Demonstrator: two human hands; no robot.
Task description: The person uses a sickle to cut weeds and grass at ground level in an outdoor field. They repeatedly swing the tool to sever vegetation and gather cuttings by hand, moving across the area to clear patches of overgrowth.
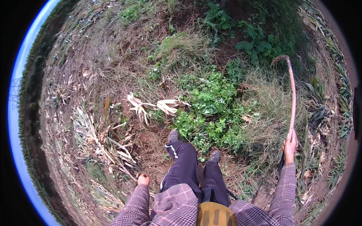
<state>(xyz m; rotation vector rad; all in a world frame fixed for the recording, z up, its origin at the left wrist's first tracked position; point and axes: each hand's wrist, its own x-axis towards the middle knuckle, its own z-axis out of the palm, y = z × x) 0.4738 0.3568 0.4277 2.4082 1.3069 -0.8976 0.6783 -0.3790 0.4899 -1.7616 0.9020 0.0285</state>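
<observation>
My right hand [289, 149] grips the lower end of a long wooden handle. It belongs to a long-handled sickle [292, 101], held up at the right with its rusty curved blade [279, 58] pointing left. My left hand [144, 180] is curled into a fist low on the left. A thin stalk from a heap of dry maize stalks [107, 144] runs up to its fingers; whether the fist holds it, I cannot tell. Pale dry maize husks [168, 106] lie ahead of my left shoe [173, 136].
Green leafy weeds [215, 99] grow in front of my feet, with dry grass [271, 107] to their right. Larger leafy plants [254, 42] stand in shade at the far right. Cut maize stalks [343, 104] lie in a row along the right edge. Bare reddish soil [148, 139] shows beside my left shoe.
</observation>
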